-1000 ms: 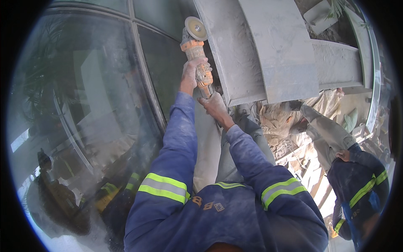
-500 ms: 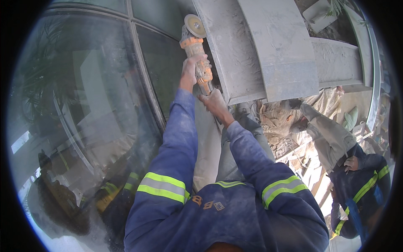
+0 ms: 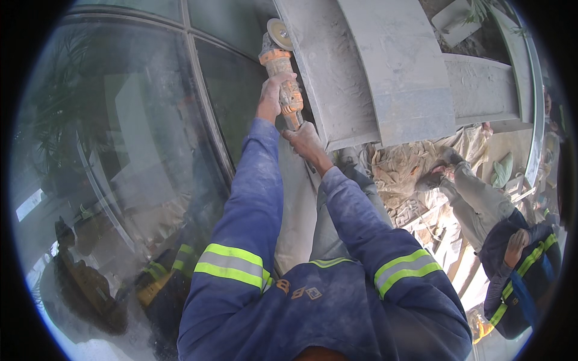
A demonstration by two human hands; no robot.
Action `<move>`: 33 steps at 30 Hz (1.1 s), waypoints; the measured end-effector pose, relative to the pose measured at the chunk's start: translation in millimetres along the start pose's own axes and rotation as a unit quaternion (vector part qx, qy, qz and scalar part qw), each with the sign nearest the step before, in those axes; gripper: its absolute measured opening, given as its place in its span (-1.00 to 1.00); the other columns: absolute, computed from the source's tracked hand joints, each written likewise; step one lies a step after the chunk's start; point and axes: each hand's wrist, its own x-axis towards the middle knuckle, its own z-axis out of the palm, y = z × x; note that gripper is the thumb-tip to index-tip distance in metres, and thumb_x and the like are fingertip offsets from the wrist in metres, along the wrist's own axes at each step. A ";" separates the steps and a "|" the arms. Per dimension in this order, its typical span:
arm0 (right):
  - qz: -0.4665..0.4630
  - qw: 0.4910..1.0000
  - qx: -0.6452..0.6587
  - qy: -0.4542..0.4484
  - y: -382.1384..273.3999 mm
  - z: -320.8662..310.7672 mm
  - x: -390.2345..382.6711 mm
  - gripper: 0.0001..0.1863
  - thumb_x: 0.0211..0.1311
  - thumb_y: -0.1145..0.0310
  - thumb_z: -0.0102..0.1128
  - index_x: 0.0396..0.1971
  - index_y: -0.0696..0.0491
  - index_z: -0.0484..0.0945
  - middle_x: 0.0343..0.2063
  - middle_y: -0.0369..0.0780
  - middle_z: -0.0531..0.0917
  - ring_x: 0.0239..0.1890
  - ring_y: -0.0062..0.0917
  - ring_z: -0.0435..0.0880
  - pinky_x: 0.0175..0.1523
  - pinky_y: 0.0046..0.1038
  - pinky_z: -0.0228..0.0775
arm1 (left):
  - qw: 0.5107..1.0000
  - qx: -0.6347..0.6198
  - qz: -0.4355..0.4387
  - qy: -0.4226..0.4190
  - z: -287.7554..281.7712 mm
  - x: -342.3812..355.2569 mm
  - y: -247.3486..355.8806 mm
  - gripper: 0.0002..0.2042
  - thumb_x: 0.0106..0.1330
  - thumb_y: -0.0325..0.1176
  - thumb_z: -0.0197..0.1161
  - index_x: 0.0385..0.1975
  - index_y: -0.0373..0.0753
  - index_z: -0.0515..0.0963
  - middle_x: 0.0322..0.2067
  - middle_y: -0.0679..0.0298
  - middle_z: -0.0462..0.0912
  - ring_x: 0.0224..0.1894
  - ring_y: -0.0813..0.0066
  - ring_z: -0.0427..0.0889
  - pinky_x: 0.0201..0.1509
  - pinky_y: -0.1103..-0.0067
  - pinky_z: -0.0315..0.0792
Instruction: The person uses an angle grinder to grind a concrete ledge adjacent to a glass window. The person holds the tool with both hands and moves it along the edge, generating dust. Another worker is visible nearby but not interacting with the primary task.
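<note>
A dusty orange angle grinder (image 3: 291, 101) is stretched out ahead of me, its head at the far end. My left hand (image 3: 272, 96) is wrapped around the middle of its body. Behind it, my right hand (image 3: 307, 144) grips the rear end. The round, pale disc (image 3: 280, 34) sits beside the left edge of a grey, dust-covered slab (image 3: 331, 72); I cannot tell whether it touches. Both sleeves are dusty blue with reflective bands.
A large glass pane (image 3: 120, 120) with a metal frame (image 3: 208, 102) runs along my left. At right, a co-worker (image 3: 524, 265) in dark blue stands near crumpled sheeting (image 3: 409, 171) and rubble. Another grey panel (image 3: 415, 114) lies right of the slab.
The grinder and both my hands stay almost in place, with the disc slightly higher in view. The co-worker at right has shifted, the legs and a hand now in different positions.
</note>
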 end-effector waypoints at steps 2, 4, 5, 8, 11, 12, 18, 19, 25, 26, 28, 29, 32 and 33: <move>-0.002 1.000 0.001 0.000 2.2 -1.1 1.4 -0.62 0.24 0.18 0.41 -0.53 0.22 0.57 -0.67 -0.25 0.56 -0.69 -0.50 0.59 -0.52 -0.37 0.44 | 1.000 -0.001 -0.010 0.012 5.3 -9.5 2.1 -0.55 0.05 -0.27 0.50 -0.09 -0.34 0.57 -0.37 0.13 0.66 -0.43 0.26 0.70 -0.33 0.34 0.66; 0.009 1.000 0.001 -0.003 1.6 -2.5 -0.5 -0.61 0.24 0.17 0.41 -0.53 0.22 0.57 -0.68 -0.25 0.55 -0.69 -0.48 0.60 -0.52 -0.37 0.45 | 1.000 -0.005 -0.020 0.017 6.9 -11.6 3.0 -0.55 0.05 -0.28 0.49 -0.09 -0.35 0.56 -0.36 0.11 0.66 -0.42 0.23 0.71 -0.31 0.33 0.66; 0.011 1.000 -0.007 -0.003 1.6 -2.1 -1.1 -0.60 0.24 0.16 0.41 -0.53 0.22 0.57 -0.68 -0.24 0.55 -0.69 -0.48 0.61 -0.51 -0.36 0.45 | 1.000 -0.009 -0.024 0.017 4.9 -11.2 2.3 -0.56 0.05 -0.28 0.49 -0.10 -0.35 0.56 -0.36 0.10 0.66 -0.42 0.21 0.72 -0.30 0.32 0.67; 0.015 0.999 -0.029 -0.002 2.1 -1.3 -2.0 -0.58 0.25 0.15 0.41 -0.52 0.23 0.57 -0.69 -0.22 0.56 -0.69 -0.46 0.62 -0.51 -0.36 0.47 | 1.000 -0.012 -0.026 0.011 -0.2 -9.0 0.3 -0.56 0.06 -0.28 0.48 -0.10 -0.36 0.56 -0.35 0.07 0.67 -0.39 0.18 0.74 -0.28 0.31 0.67; 0.009 0.999 -0.039 0.006 7.9 -0.4 0.9 -0.58 0.25 0.13 0.42 -0.49 0.23 0.58 -0.68 -0.21 0.57 -0.68 -0.46 0.63 -0.50 -0.35 0.47 | 0.999 -0.008 -0.034 0.002 -1.8 -5.8 -1.7 -0.57 0.10 -0.27 0.47 -0.08 -0.33 0.54 -0.32 0.07 0.66 -0.32 0.16 0.75 -0.25 0.28 0.67; 0.003 0.999 -0.039 0.008 12.8 0.9 2.9 -0.58 0.24 0.12 0.42 -0.48 0.23 0.58 -0.67 -0.21 0.57 -0.68 -0.45 0.63 -0.50 -0.35 0.47 | 0.999 -0.006 -0.039 -0.002 -1.9 -5.0 -1.8 -0.57 0.11 -0.26 0.46 -0.06 -0.32 0.53 -0.30 0.08 0.65 -0.28 0.15 0.75 -0.23 0.27 0.66; 0.005 0.998 -0.050 0.021 25.6 4.0 10.2 -0.60 0.23 0.13 0.43 -0.46 0.20 0.58 -0.66 -0.23 0.58 -0.67 -0.45 0.62 -0.49 -0.34 0.48 | 0.999 -0.037 -0.032 0.002 -0.6 -5.6 -3.2 -0.60 0.05 -0.30 0.49 -0.16 -0.36 0.58 -0.37 0.07 0.68 -0.40 0.15 0.76 -0.25 0.31 0.68; 0.007 0.998 -0.056 0.022 27.4 4.3 11.2 -0.61 0.23 0.13 0.43 -0.46 0.19 0.57 -0.66 -0.23 0.57 -0.67 -0.45 0.61 -0.48 -0.34 0.48 | 0.999 -0.038 -0.033 0.001 -0.6 -5.1 -2.7 -0.61 0.05 -0.30 0.49 -0.16 -0.36 0.58 -0.37 0.07 0.68 -0.40 0.15 0.76 -0.25 0.31 0.69; 0.007 0.997 -0.065 0.033 29.4 5.2 10.1 -0.64 0.24 0.18 0.42 -0.44 0.20 0.56 -0.66 -0.26 0.56 -0.67 -0.48 0.59 -0.48 -0.35 0.49 | 0.999 -0.027 -0.035 -0.021 -7.9 -1.0 -8.4 -0.60 0.14 -0.26 0.46 -0.08 -0.30 0.55 -0.30 0.10 0.67 -0.30 0.19 0.76 -0.23 0.28 0.68; 0.006 0.998 -0.061 0.032 31.3 5.7 10.8 -0.64 0.24 0.18 0.42 -0.44 0.20 0.56 -0.65 -0.26 0.56 -0.67 -0.48 0.59 -0.48 -0.35 0.48 | 0.999 -0.027 -0.034 -0.023 -7.5 -1.6 -8.2 -0.60 0.14 -0.26 0.46 -0.08 -0.30 0.55 -0.30 0.11 0.67 -0.30 0.19 0.76 -0.23 0.29 0.68; 0.002 0.998 -0.054 0.029 35.5 5.7 12.0 -0.64 0.25 0.19 0.41 -0.44 0.20 0.55 -0.65 -0.26 0.56 -0.67 -0.48 0.60 -0.49 -0.35 0.48 | 0.999 -0.031 -0.030 -0.020 -5.9 -2.4 -8.3 -0.59 0.10 -0.27 0.47 -0.10 -0.31 0.56 -0.32 0.10 0.67 -0.33 0.18 0.76 -0.23 0.30 0.68; 0.012 0.998 -0.053 0.019 33.7 4.6 12.5 -0.59 0.22 0.17 0.43 -0.35 0.27 0.56 -0.57 -0.12 0.61 -0.54 -0.32 0.66 -0.38 -0.28 0.51 | 0.999 -0.034 -0.027 -0.015 -4.9 -2.6 -7.9 -0.59 0.07 -0.29 0.49 -0.12 -0.33 0.56 -0.34 0.09 0.67 -0.36 0.17 0.76 -0.24 0.30 0.68; 0.031 0.999 -0.042 -0.010 23.6 0.2 10.9 -0.46 0.16 0.14 0.46 -0.21 0.40 0.59 -0.46 0.11 0.71 -0.34 -0.04 0.79 -0.21 -0.13 0.56 | 0.999 -0.029 -0.030 -0.002 -3.2 -1.8 -6.0 -0.57 0.05 -0.29 0.50 -0.12 -0.34 0.56 -0.36 0.09 0.67 -0.39 0.17 0.75 -0.26 0.32 0.68; 0.032 0.999 -0.033 -0.021 15.0 -2.4 7.3 -0.50 0.16 0.16 0.45 -0.26 0.38 0.60 -0.50 0.07 0.70 -0.39 -0.08 0.78 -0.25 -0.14 0.55 | 0.999 -0.026 -0.033 0.003 -3.3 -2.2 -5.2 -0.57 0.05 -0.29 0.50 -0.12 -0.34 0.56 -0.35 0.09 0.66 -0.39 0.18 0.74 -0.26 0.32 0.67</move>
